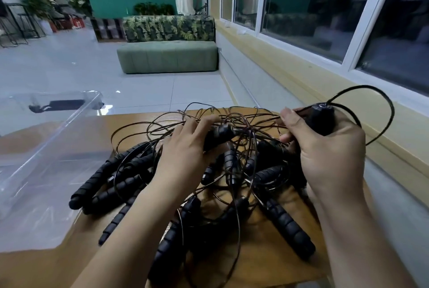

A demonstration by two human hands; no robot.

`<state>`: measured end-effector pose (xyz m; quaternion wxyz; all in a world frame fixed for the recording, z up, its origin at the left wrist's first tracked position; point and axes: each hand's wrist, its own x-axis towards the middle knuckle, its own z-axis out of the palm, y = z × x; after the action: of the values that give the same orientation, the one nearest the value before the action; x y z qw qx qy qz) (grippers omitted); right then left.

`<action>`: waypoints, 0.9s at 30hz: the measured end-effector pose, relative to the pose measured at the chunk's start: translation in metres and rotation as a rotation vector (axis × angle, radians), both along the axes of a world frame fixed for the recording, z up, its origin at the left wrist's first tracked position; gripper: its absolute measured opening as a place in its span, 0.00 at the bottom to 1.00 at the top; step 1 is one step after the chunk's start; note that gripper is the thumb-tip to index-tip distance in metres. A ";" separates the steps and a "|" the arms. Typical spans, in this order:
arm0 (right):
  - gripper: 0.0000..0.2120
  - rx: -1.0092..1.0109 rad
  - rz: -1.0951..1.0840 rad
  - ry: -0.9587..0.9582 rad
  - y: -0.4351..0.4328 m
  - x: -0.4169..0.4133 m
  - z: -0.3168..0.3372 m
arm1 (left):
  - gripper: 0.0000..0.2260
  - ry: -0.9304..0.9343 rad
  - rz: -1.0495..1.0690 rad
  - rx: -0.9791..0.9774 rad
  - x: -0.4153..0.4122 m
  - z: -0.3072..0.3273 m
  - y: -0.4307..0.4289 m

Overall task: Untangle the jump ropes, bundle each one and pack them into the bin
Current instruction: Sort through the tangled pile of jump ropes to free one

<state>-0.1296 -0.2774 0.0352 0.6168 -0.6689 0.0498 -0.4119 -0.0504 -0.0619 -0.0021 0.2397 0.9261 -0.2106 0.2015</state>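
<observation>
Black ribbed grips and thin, shiny cable, that's the whole mess. The jump ropes sit in one big knot on the wooden table, right in front of the person, with the clear plastic bin just beside the pile on their left.

The left hand is down in the tangle, fingers curled over one handle near the top of the heap. The right hand has a fist closed around another handle, lifted clear of the pile, with its cable arcing out of the cap in a big springy loop.

My guess on handling: the cable looks wiry and holds its curve, so it'll spring back and snag rather than flop like cord. Light stuff overall, nothing fragile. The grips look soft and grippy, so they're the obvious place to hold. I'd take a handle, follow that one line out, and not yank loops in the middle, since that probably just tightens things. The cable itself looks slick and hard to pinch.

Writing-wise, I can't make out any brand or label on the handles or the bin. There's a red thing way at the back with white marks, maybe "03", too small to be sure.
</observation>
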 end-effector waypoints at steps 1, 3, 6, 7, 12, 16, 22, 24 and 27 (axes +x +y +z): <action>0.08 0.002 -0.010 0.003 -0.001 0.000 -0.001 | 0.30 0.062 -0.028 -0.031 0.002 -0.004 0.002; 0.09 0.015 -0.022 0.006 -0.004 0.000 -0.002 | 0.36 0.144 -0.061 -0.119 0.005 -0.009 0.005; 0.10 0.035 -0.039 0.011 -0.008 0.002 -0.003 | 0.32 0.116 -0.023 -0.179 0.011 -0.010 0.010; 0.10 0.032 -0.049 0.015 -0.009 0.003 -0.003 | 0.29 0.087 -0.014 -0.170 0.013 -0.008 0.010; 0.09 0.007 -0.054 0.016 -0.009 0.004 -0.004 | 0.13 -0.059 -0.044 -0.109 0.013 -0.006 0.011; 0.10 0.006 -0.040 0.019 -0.009 0.003 -0.004 | 0.24 -0.029 0.019 -0.086 0.004 0.003 0.004; 0.09 -0.024 -0.020 0.028 -0.004 0.000 -0.004 | 0.24 0.152 -0.016 -0.149 0.003 -0.004 0.001; 0.09 -0.030 -0.022 0.022 -0.003 -0.001 -0.003 | 0.27 0.231 -0.022 -0.154 0.006 -0.008 0.002; 0.10 -0.033 -0.032 0.033 -0.002 -0.002 -0.003 | 0.30 0.283 -0.068 -0.131 0.010 -0.011 0.008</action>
<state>-0.1313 -0.2798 0.0323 0.5981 -0.6847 0.0638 -0.4116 -0.0401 -0.0538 -0.0126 0.3335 0.9200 -0.1922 0.0742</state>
